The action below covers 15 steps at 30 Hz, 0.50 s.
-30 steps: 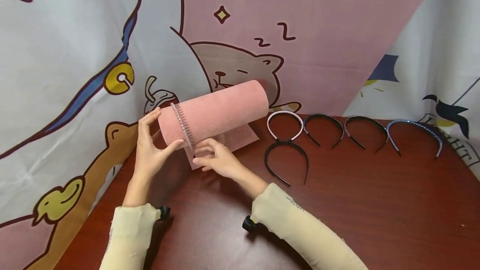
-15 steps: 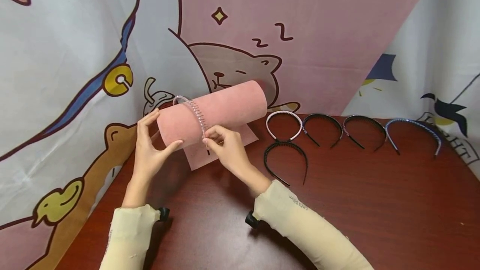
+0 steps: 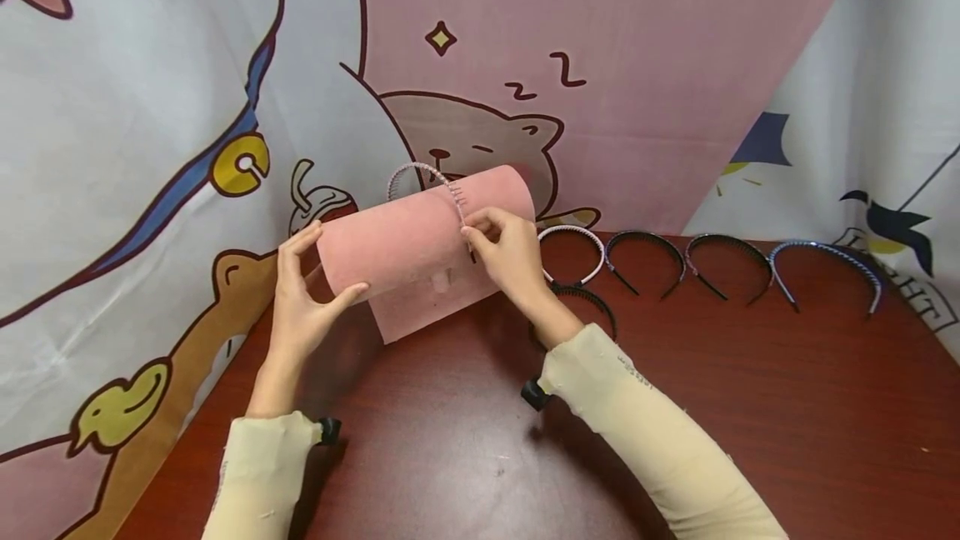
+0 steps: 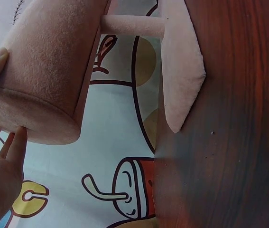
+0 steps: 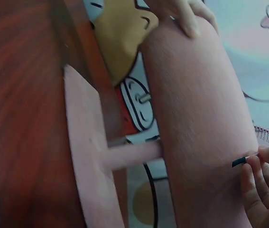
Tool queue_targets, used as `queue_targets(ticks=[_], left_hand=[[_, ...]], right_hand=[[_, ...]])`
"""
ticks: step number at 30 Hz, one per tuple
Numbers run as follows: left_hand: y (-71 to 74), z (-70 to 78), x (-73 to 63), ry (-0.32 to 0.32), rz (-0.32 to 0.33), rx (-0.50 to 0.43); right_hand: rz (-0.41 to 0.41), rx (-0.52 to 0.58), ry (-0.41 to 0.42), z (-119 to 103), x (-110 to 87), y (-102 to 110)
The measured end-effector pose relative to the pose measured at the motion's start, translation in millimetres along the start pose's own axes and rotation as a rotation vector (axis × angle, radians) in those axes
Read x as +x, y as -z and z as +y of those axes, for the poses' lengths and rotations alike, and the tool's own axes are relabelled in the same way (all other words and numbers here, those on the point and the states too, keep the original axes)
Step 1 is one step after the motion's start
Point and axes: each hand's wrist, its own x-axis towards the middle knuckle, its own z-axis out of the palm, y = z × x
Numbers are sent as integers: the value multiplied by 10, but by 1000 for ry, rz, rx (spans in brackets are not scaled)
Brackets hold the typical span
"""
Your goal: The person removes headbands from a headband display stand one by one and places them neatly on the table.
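Observation:
A pink, fabric-covered roll (image 3: 390, 240) lies level on a short post (image 5: 134, 156) over a flat pink base (image 3: 405, 315). My left hand (image 3: 296, 307) grips the roll's left end, thumb on the near side and fingers at the end face. With thumb and fingertips, my right hand (image 3: 517, 261) pinches one end of a pale, toothed headband (image 3: 452, 186). The headband arches over the roll near its right part, its far side standing up off the surface. In the right wrist view, a dark tip (image 5: 239, 162) pokes out from the pinching fingers.
To the right on the brown table (image 3: 720, 407) stand a white headband (image 3: 572, 229), two dark headbands (image 3: 647, 233) and a blue headband (image 3: 828, 249). A black headband (image 3: 602, 301) is partly hidden by my right wrist. A cartoon-print cloth (image 3: 637, 107) hangs behind.
My right hand has slid the pale headband rightward along the roll from its left end, and the band's far side has risen. The left hand stays at the roll's end.

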Motion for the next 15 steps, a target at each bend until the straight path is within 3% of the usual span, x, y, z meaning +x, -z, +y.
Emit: queue_targets(ticks=[7, 15], left_hand=[[-2, -16, 7, -6, -1, -6], [-4, -22, 4, 0, 1, 2]], right_hand=[[75, 88, -107, 121, 192, 292], [151, 80, -193, 401, 266, 594]])
